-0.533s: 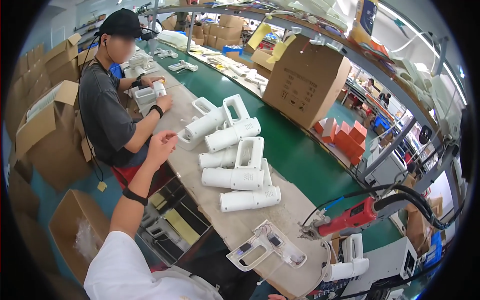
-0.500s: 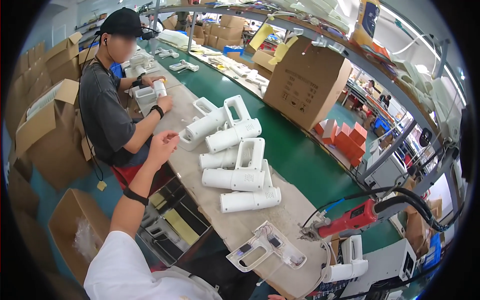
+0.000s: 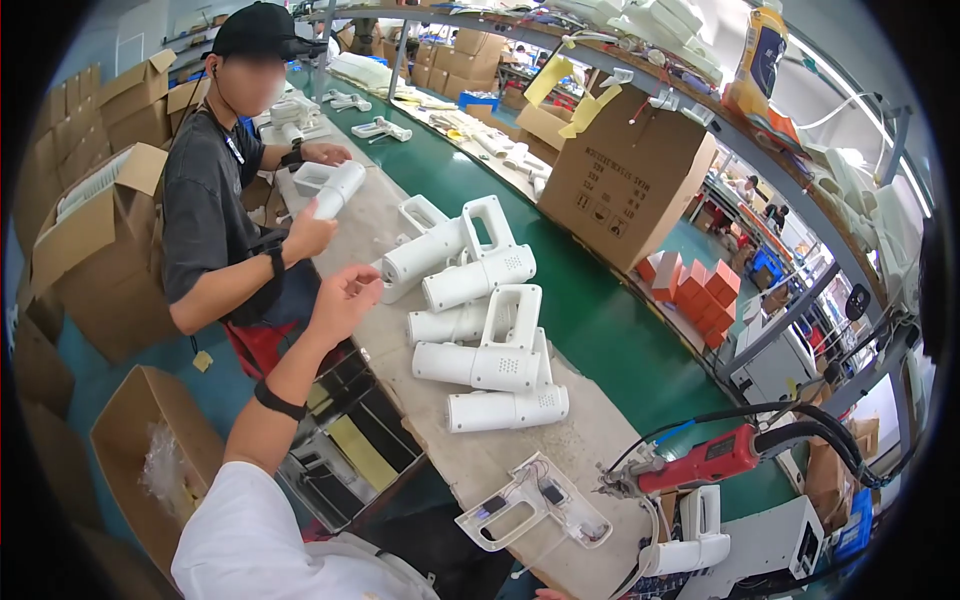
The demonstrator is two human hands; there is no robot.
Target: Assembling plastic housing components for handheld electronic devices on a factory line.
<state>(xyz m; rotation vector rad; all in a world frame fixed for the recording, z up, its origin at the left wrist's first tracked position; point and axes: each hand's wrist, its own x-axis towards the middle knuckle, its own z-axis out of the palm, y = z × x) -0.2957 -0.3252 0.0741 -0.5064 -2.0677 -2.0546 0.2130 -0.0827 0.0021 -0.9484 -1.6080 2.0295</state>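
Note:
My left hand reaches over the bench with loosely bent fingers, and I see nothing in it. Its fingertips are beside the end of the nearest white handheld appliance, which has a tube body and loop handle; whether they touch is unclear. Several more such appliances lie in a row toward me. An opened white shell half with wires and dark parts inside lies near the bench's front end. Only a sliver of my right hand shows at the lower edge; its fingers are hidden.
A co-worker sits at the left, holding another white appliance. A red power screwdriver hangs on cables at the right. Drawers of parts and an open carton stand below the bench. A big carton stands behind.
My left hand has moved slightly right, nearer the end of the closest appliance. The co-worker has lifted their appliance and turned it, one hand now under it. The view has shifted a little.

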